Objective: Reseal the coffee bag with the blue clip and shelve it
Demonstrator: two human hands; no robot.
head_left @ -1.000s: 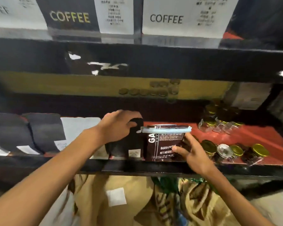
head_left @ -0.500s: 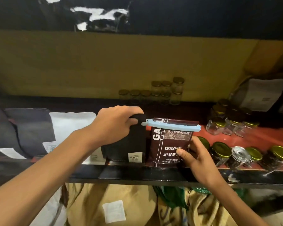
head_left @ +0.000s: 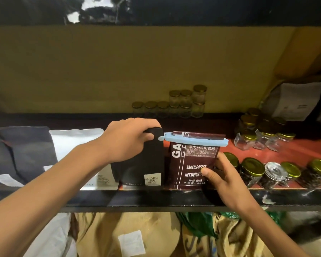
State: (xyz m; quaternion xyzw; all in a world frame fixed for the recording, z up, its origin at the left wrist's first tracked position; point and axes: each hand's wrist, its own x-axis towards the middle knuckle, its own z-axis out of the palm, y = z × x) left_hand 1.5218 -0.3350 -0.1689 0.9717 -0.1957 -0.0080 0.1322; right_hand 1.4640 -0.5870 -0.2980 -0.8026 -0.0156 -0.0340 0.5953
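A clipped brown coffee bag (head_left: 191, 160) stands upright at the shelf (head_left: 156, 198) front, blue clip (head_left: 195, 141) across its top. The right hand (head_left: 224, 179) grips its lower corner; the left hand (head_left: 132, 140) clasps the neighbouring black bag (head_left: 145, 164). Released carelessly, the bag could tip off the edge or into the gold-lidded jars (head_left: 252, 171) crowding its right.

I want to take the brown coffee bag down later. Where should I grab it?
Probably the brown coffee bag by its flat lower body, from the front and right, as the right hand does. It stands upright, a black bag crowds its left, and the blue clip on top might slip.
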